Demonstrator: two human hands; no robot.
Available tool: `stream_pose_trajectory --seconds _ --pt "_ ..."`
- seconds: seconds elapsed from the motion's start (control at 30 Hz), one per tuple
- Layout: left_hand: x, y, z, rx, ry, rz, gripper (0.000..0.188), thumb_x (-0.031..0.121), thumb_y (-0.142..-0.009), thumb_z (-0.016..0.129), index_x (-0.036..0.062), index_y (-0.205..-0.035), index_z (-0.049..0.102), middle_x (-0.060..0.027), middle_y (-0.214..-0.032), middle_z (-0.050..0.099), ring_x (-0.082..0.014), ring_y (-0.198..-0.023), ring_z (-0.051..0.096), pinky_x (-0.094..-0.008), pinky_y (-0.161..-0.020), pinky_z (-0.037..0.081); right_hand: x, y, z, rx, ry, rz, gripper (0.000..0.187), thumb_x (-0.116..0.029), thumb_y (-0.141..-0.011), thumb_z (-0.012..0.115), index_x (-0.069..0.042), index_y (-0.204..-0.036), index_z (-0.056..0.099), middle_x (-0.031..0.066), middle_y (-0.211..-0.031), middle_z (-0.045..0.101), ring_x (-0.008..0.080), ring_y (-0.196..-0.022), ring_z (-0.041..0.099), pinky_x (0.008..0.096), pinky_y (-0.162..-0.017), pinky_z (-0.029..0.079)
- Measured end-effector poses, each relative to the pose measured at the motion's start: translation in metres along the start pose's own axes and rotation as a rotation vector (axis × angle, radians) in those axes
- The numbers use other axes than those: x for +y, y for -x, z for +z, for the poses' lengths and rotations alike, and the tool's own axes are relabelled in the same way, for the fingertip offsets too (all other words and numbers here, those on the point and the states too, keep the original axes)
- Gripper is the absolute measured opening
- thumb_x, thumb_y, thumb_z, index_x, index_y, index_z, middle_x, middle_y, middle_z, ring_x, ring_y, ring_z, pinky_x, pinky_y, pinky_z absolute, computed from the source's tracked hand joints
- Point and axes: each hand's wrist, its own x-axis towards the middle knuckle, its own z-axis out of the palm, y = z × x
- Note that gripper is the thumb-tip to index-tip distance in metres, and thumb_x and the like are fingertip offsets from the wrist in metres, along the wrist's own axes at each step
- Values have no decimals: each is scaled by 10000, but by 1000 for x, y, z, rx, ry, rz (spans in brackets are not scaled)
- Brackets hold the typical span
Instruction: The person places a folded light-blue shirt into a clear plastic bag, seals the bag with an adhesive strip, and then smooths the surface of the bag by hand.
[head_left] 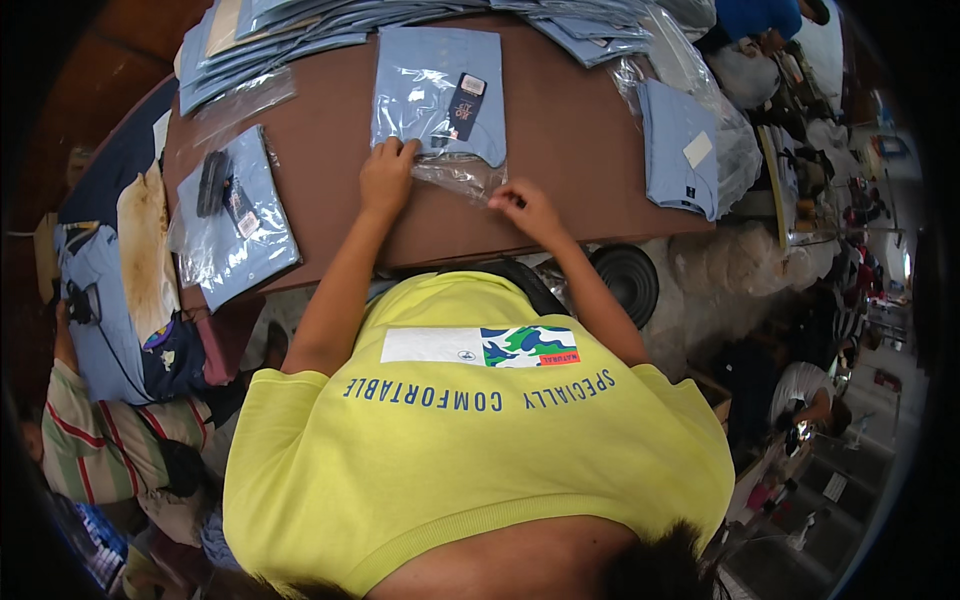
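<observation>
A folded light-blue garment [415, 80] in a clear plastic bag lies flat on the brown table in front of me. A dark hang tag [467, 106] shows on its right half. My left hand [387, 178] is at the near left corner of the bag, its fingers closed on the plastic edge. My right hand [527, 208] pinches the near right end of the bag's loose clear flap [460, 174]. The flap is crumpled and stretches between both hands, toward my body from the garment.
Piled bagged blue garments [290, 32] line the table's [580, 150] far edge. One bagged garment [250, 250] with a dark oblong object [212, 183] lies left. Another folded garment [675, 150] lies right, beside clear plastic. A round black stool [625, 283] stands below. People work on both sides.
</observation>
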Motion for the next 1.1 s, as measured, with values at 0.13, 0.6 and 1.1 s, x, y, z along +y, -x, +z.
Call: stream_pose_trajectory --seconds 0.13,0.6,1.1 --pt "-8 23 -12 -62 54 76 170 81 -787 600 112 -948 640 -47 -990 606 -261 -930 591 -393 -753 513 11 -37 -14 364 -540 311 342 -319 -906 648 -13 -1060 643 29 -914 642 96 -726 584 246 -621 478" --pt "67 19 2 -211 922 -437 127 59 -870 572 52 -993 601 -90 -1126 625 -223 -959 625 -319 -808 501 -125 -119 -34 308 -274 68 326 -254 -789 687 35 -936 650 115 -663 649 209 -567 626 323 -543 497" --pt "31 79 -81 -514 535 -343 448 275 -869 659 103 -1260 527 -109 -1297 560 -266 -1168 549 -414 -942 445 -63 -74 58 66 658 -340 560 -161 -773 680 -164 -1311 525 101 -1369 471 323 -1280 423 484 -1010 372"
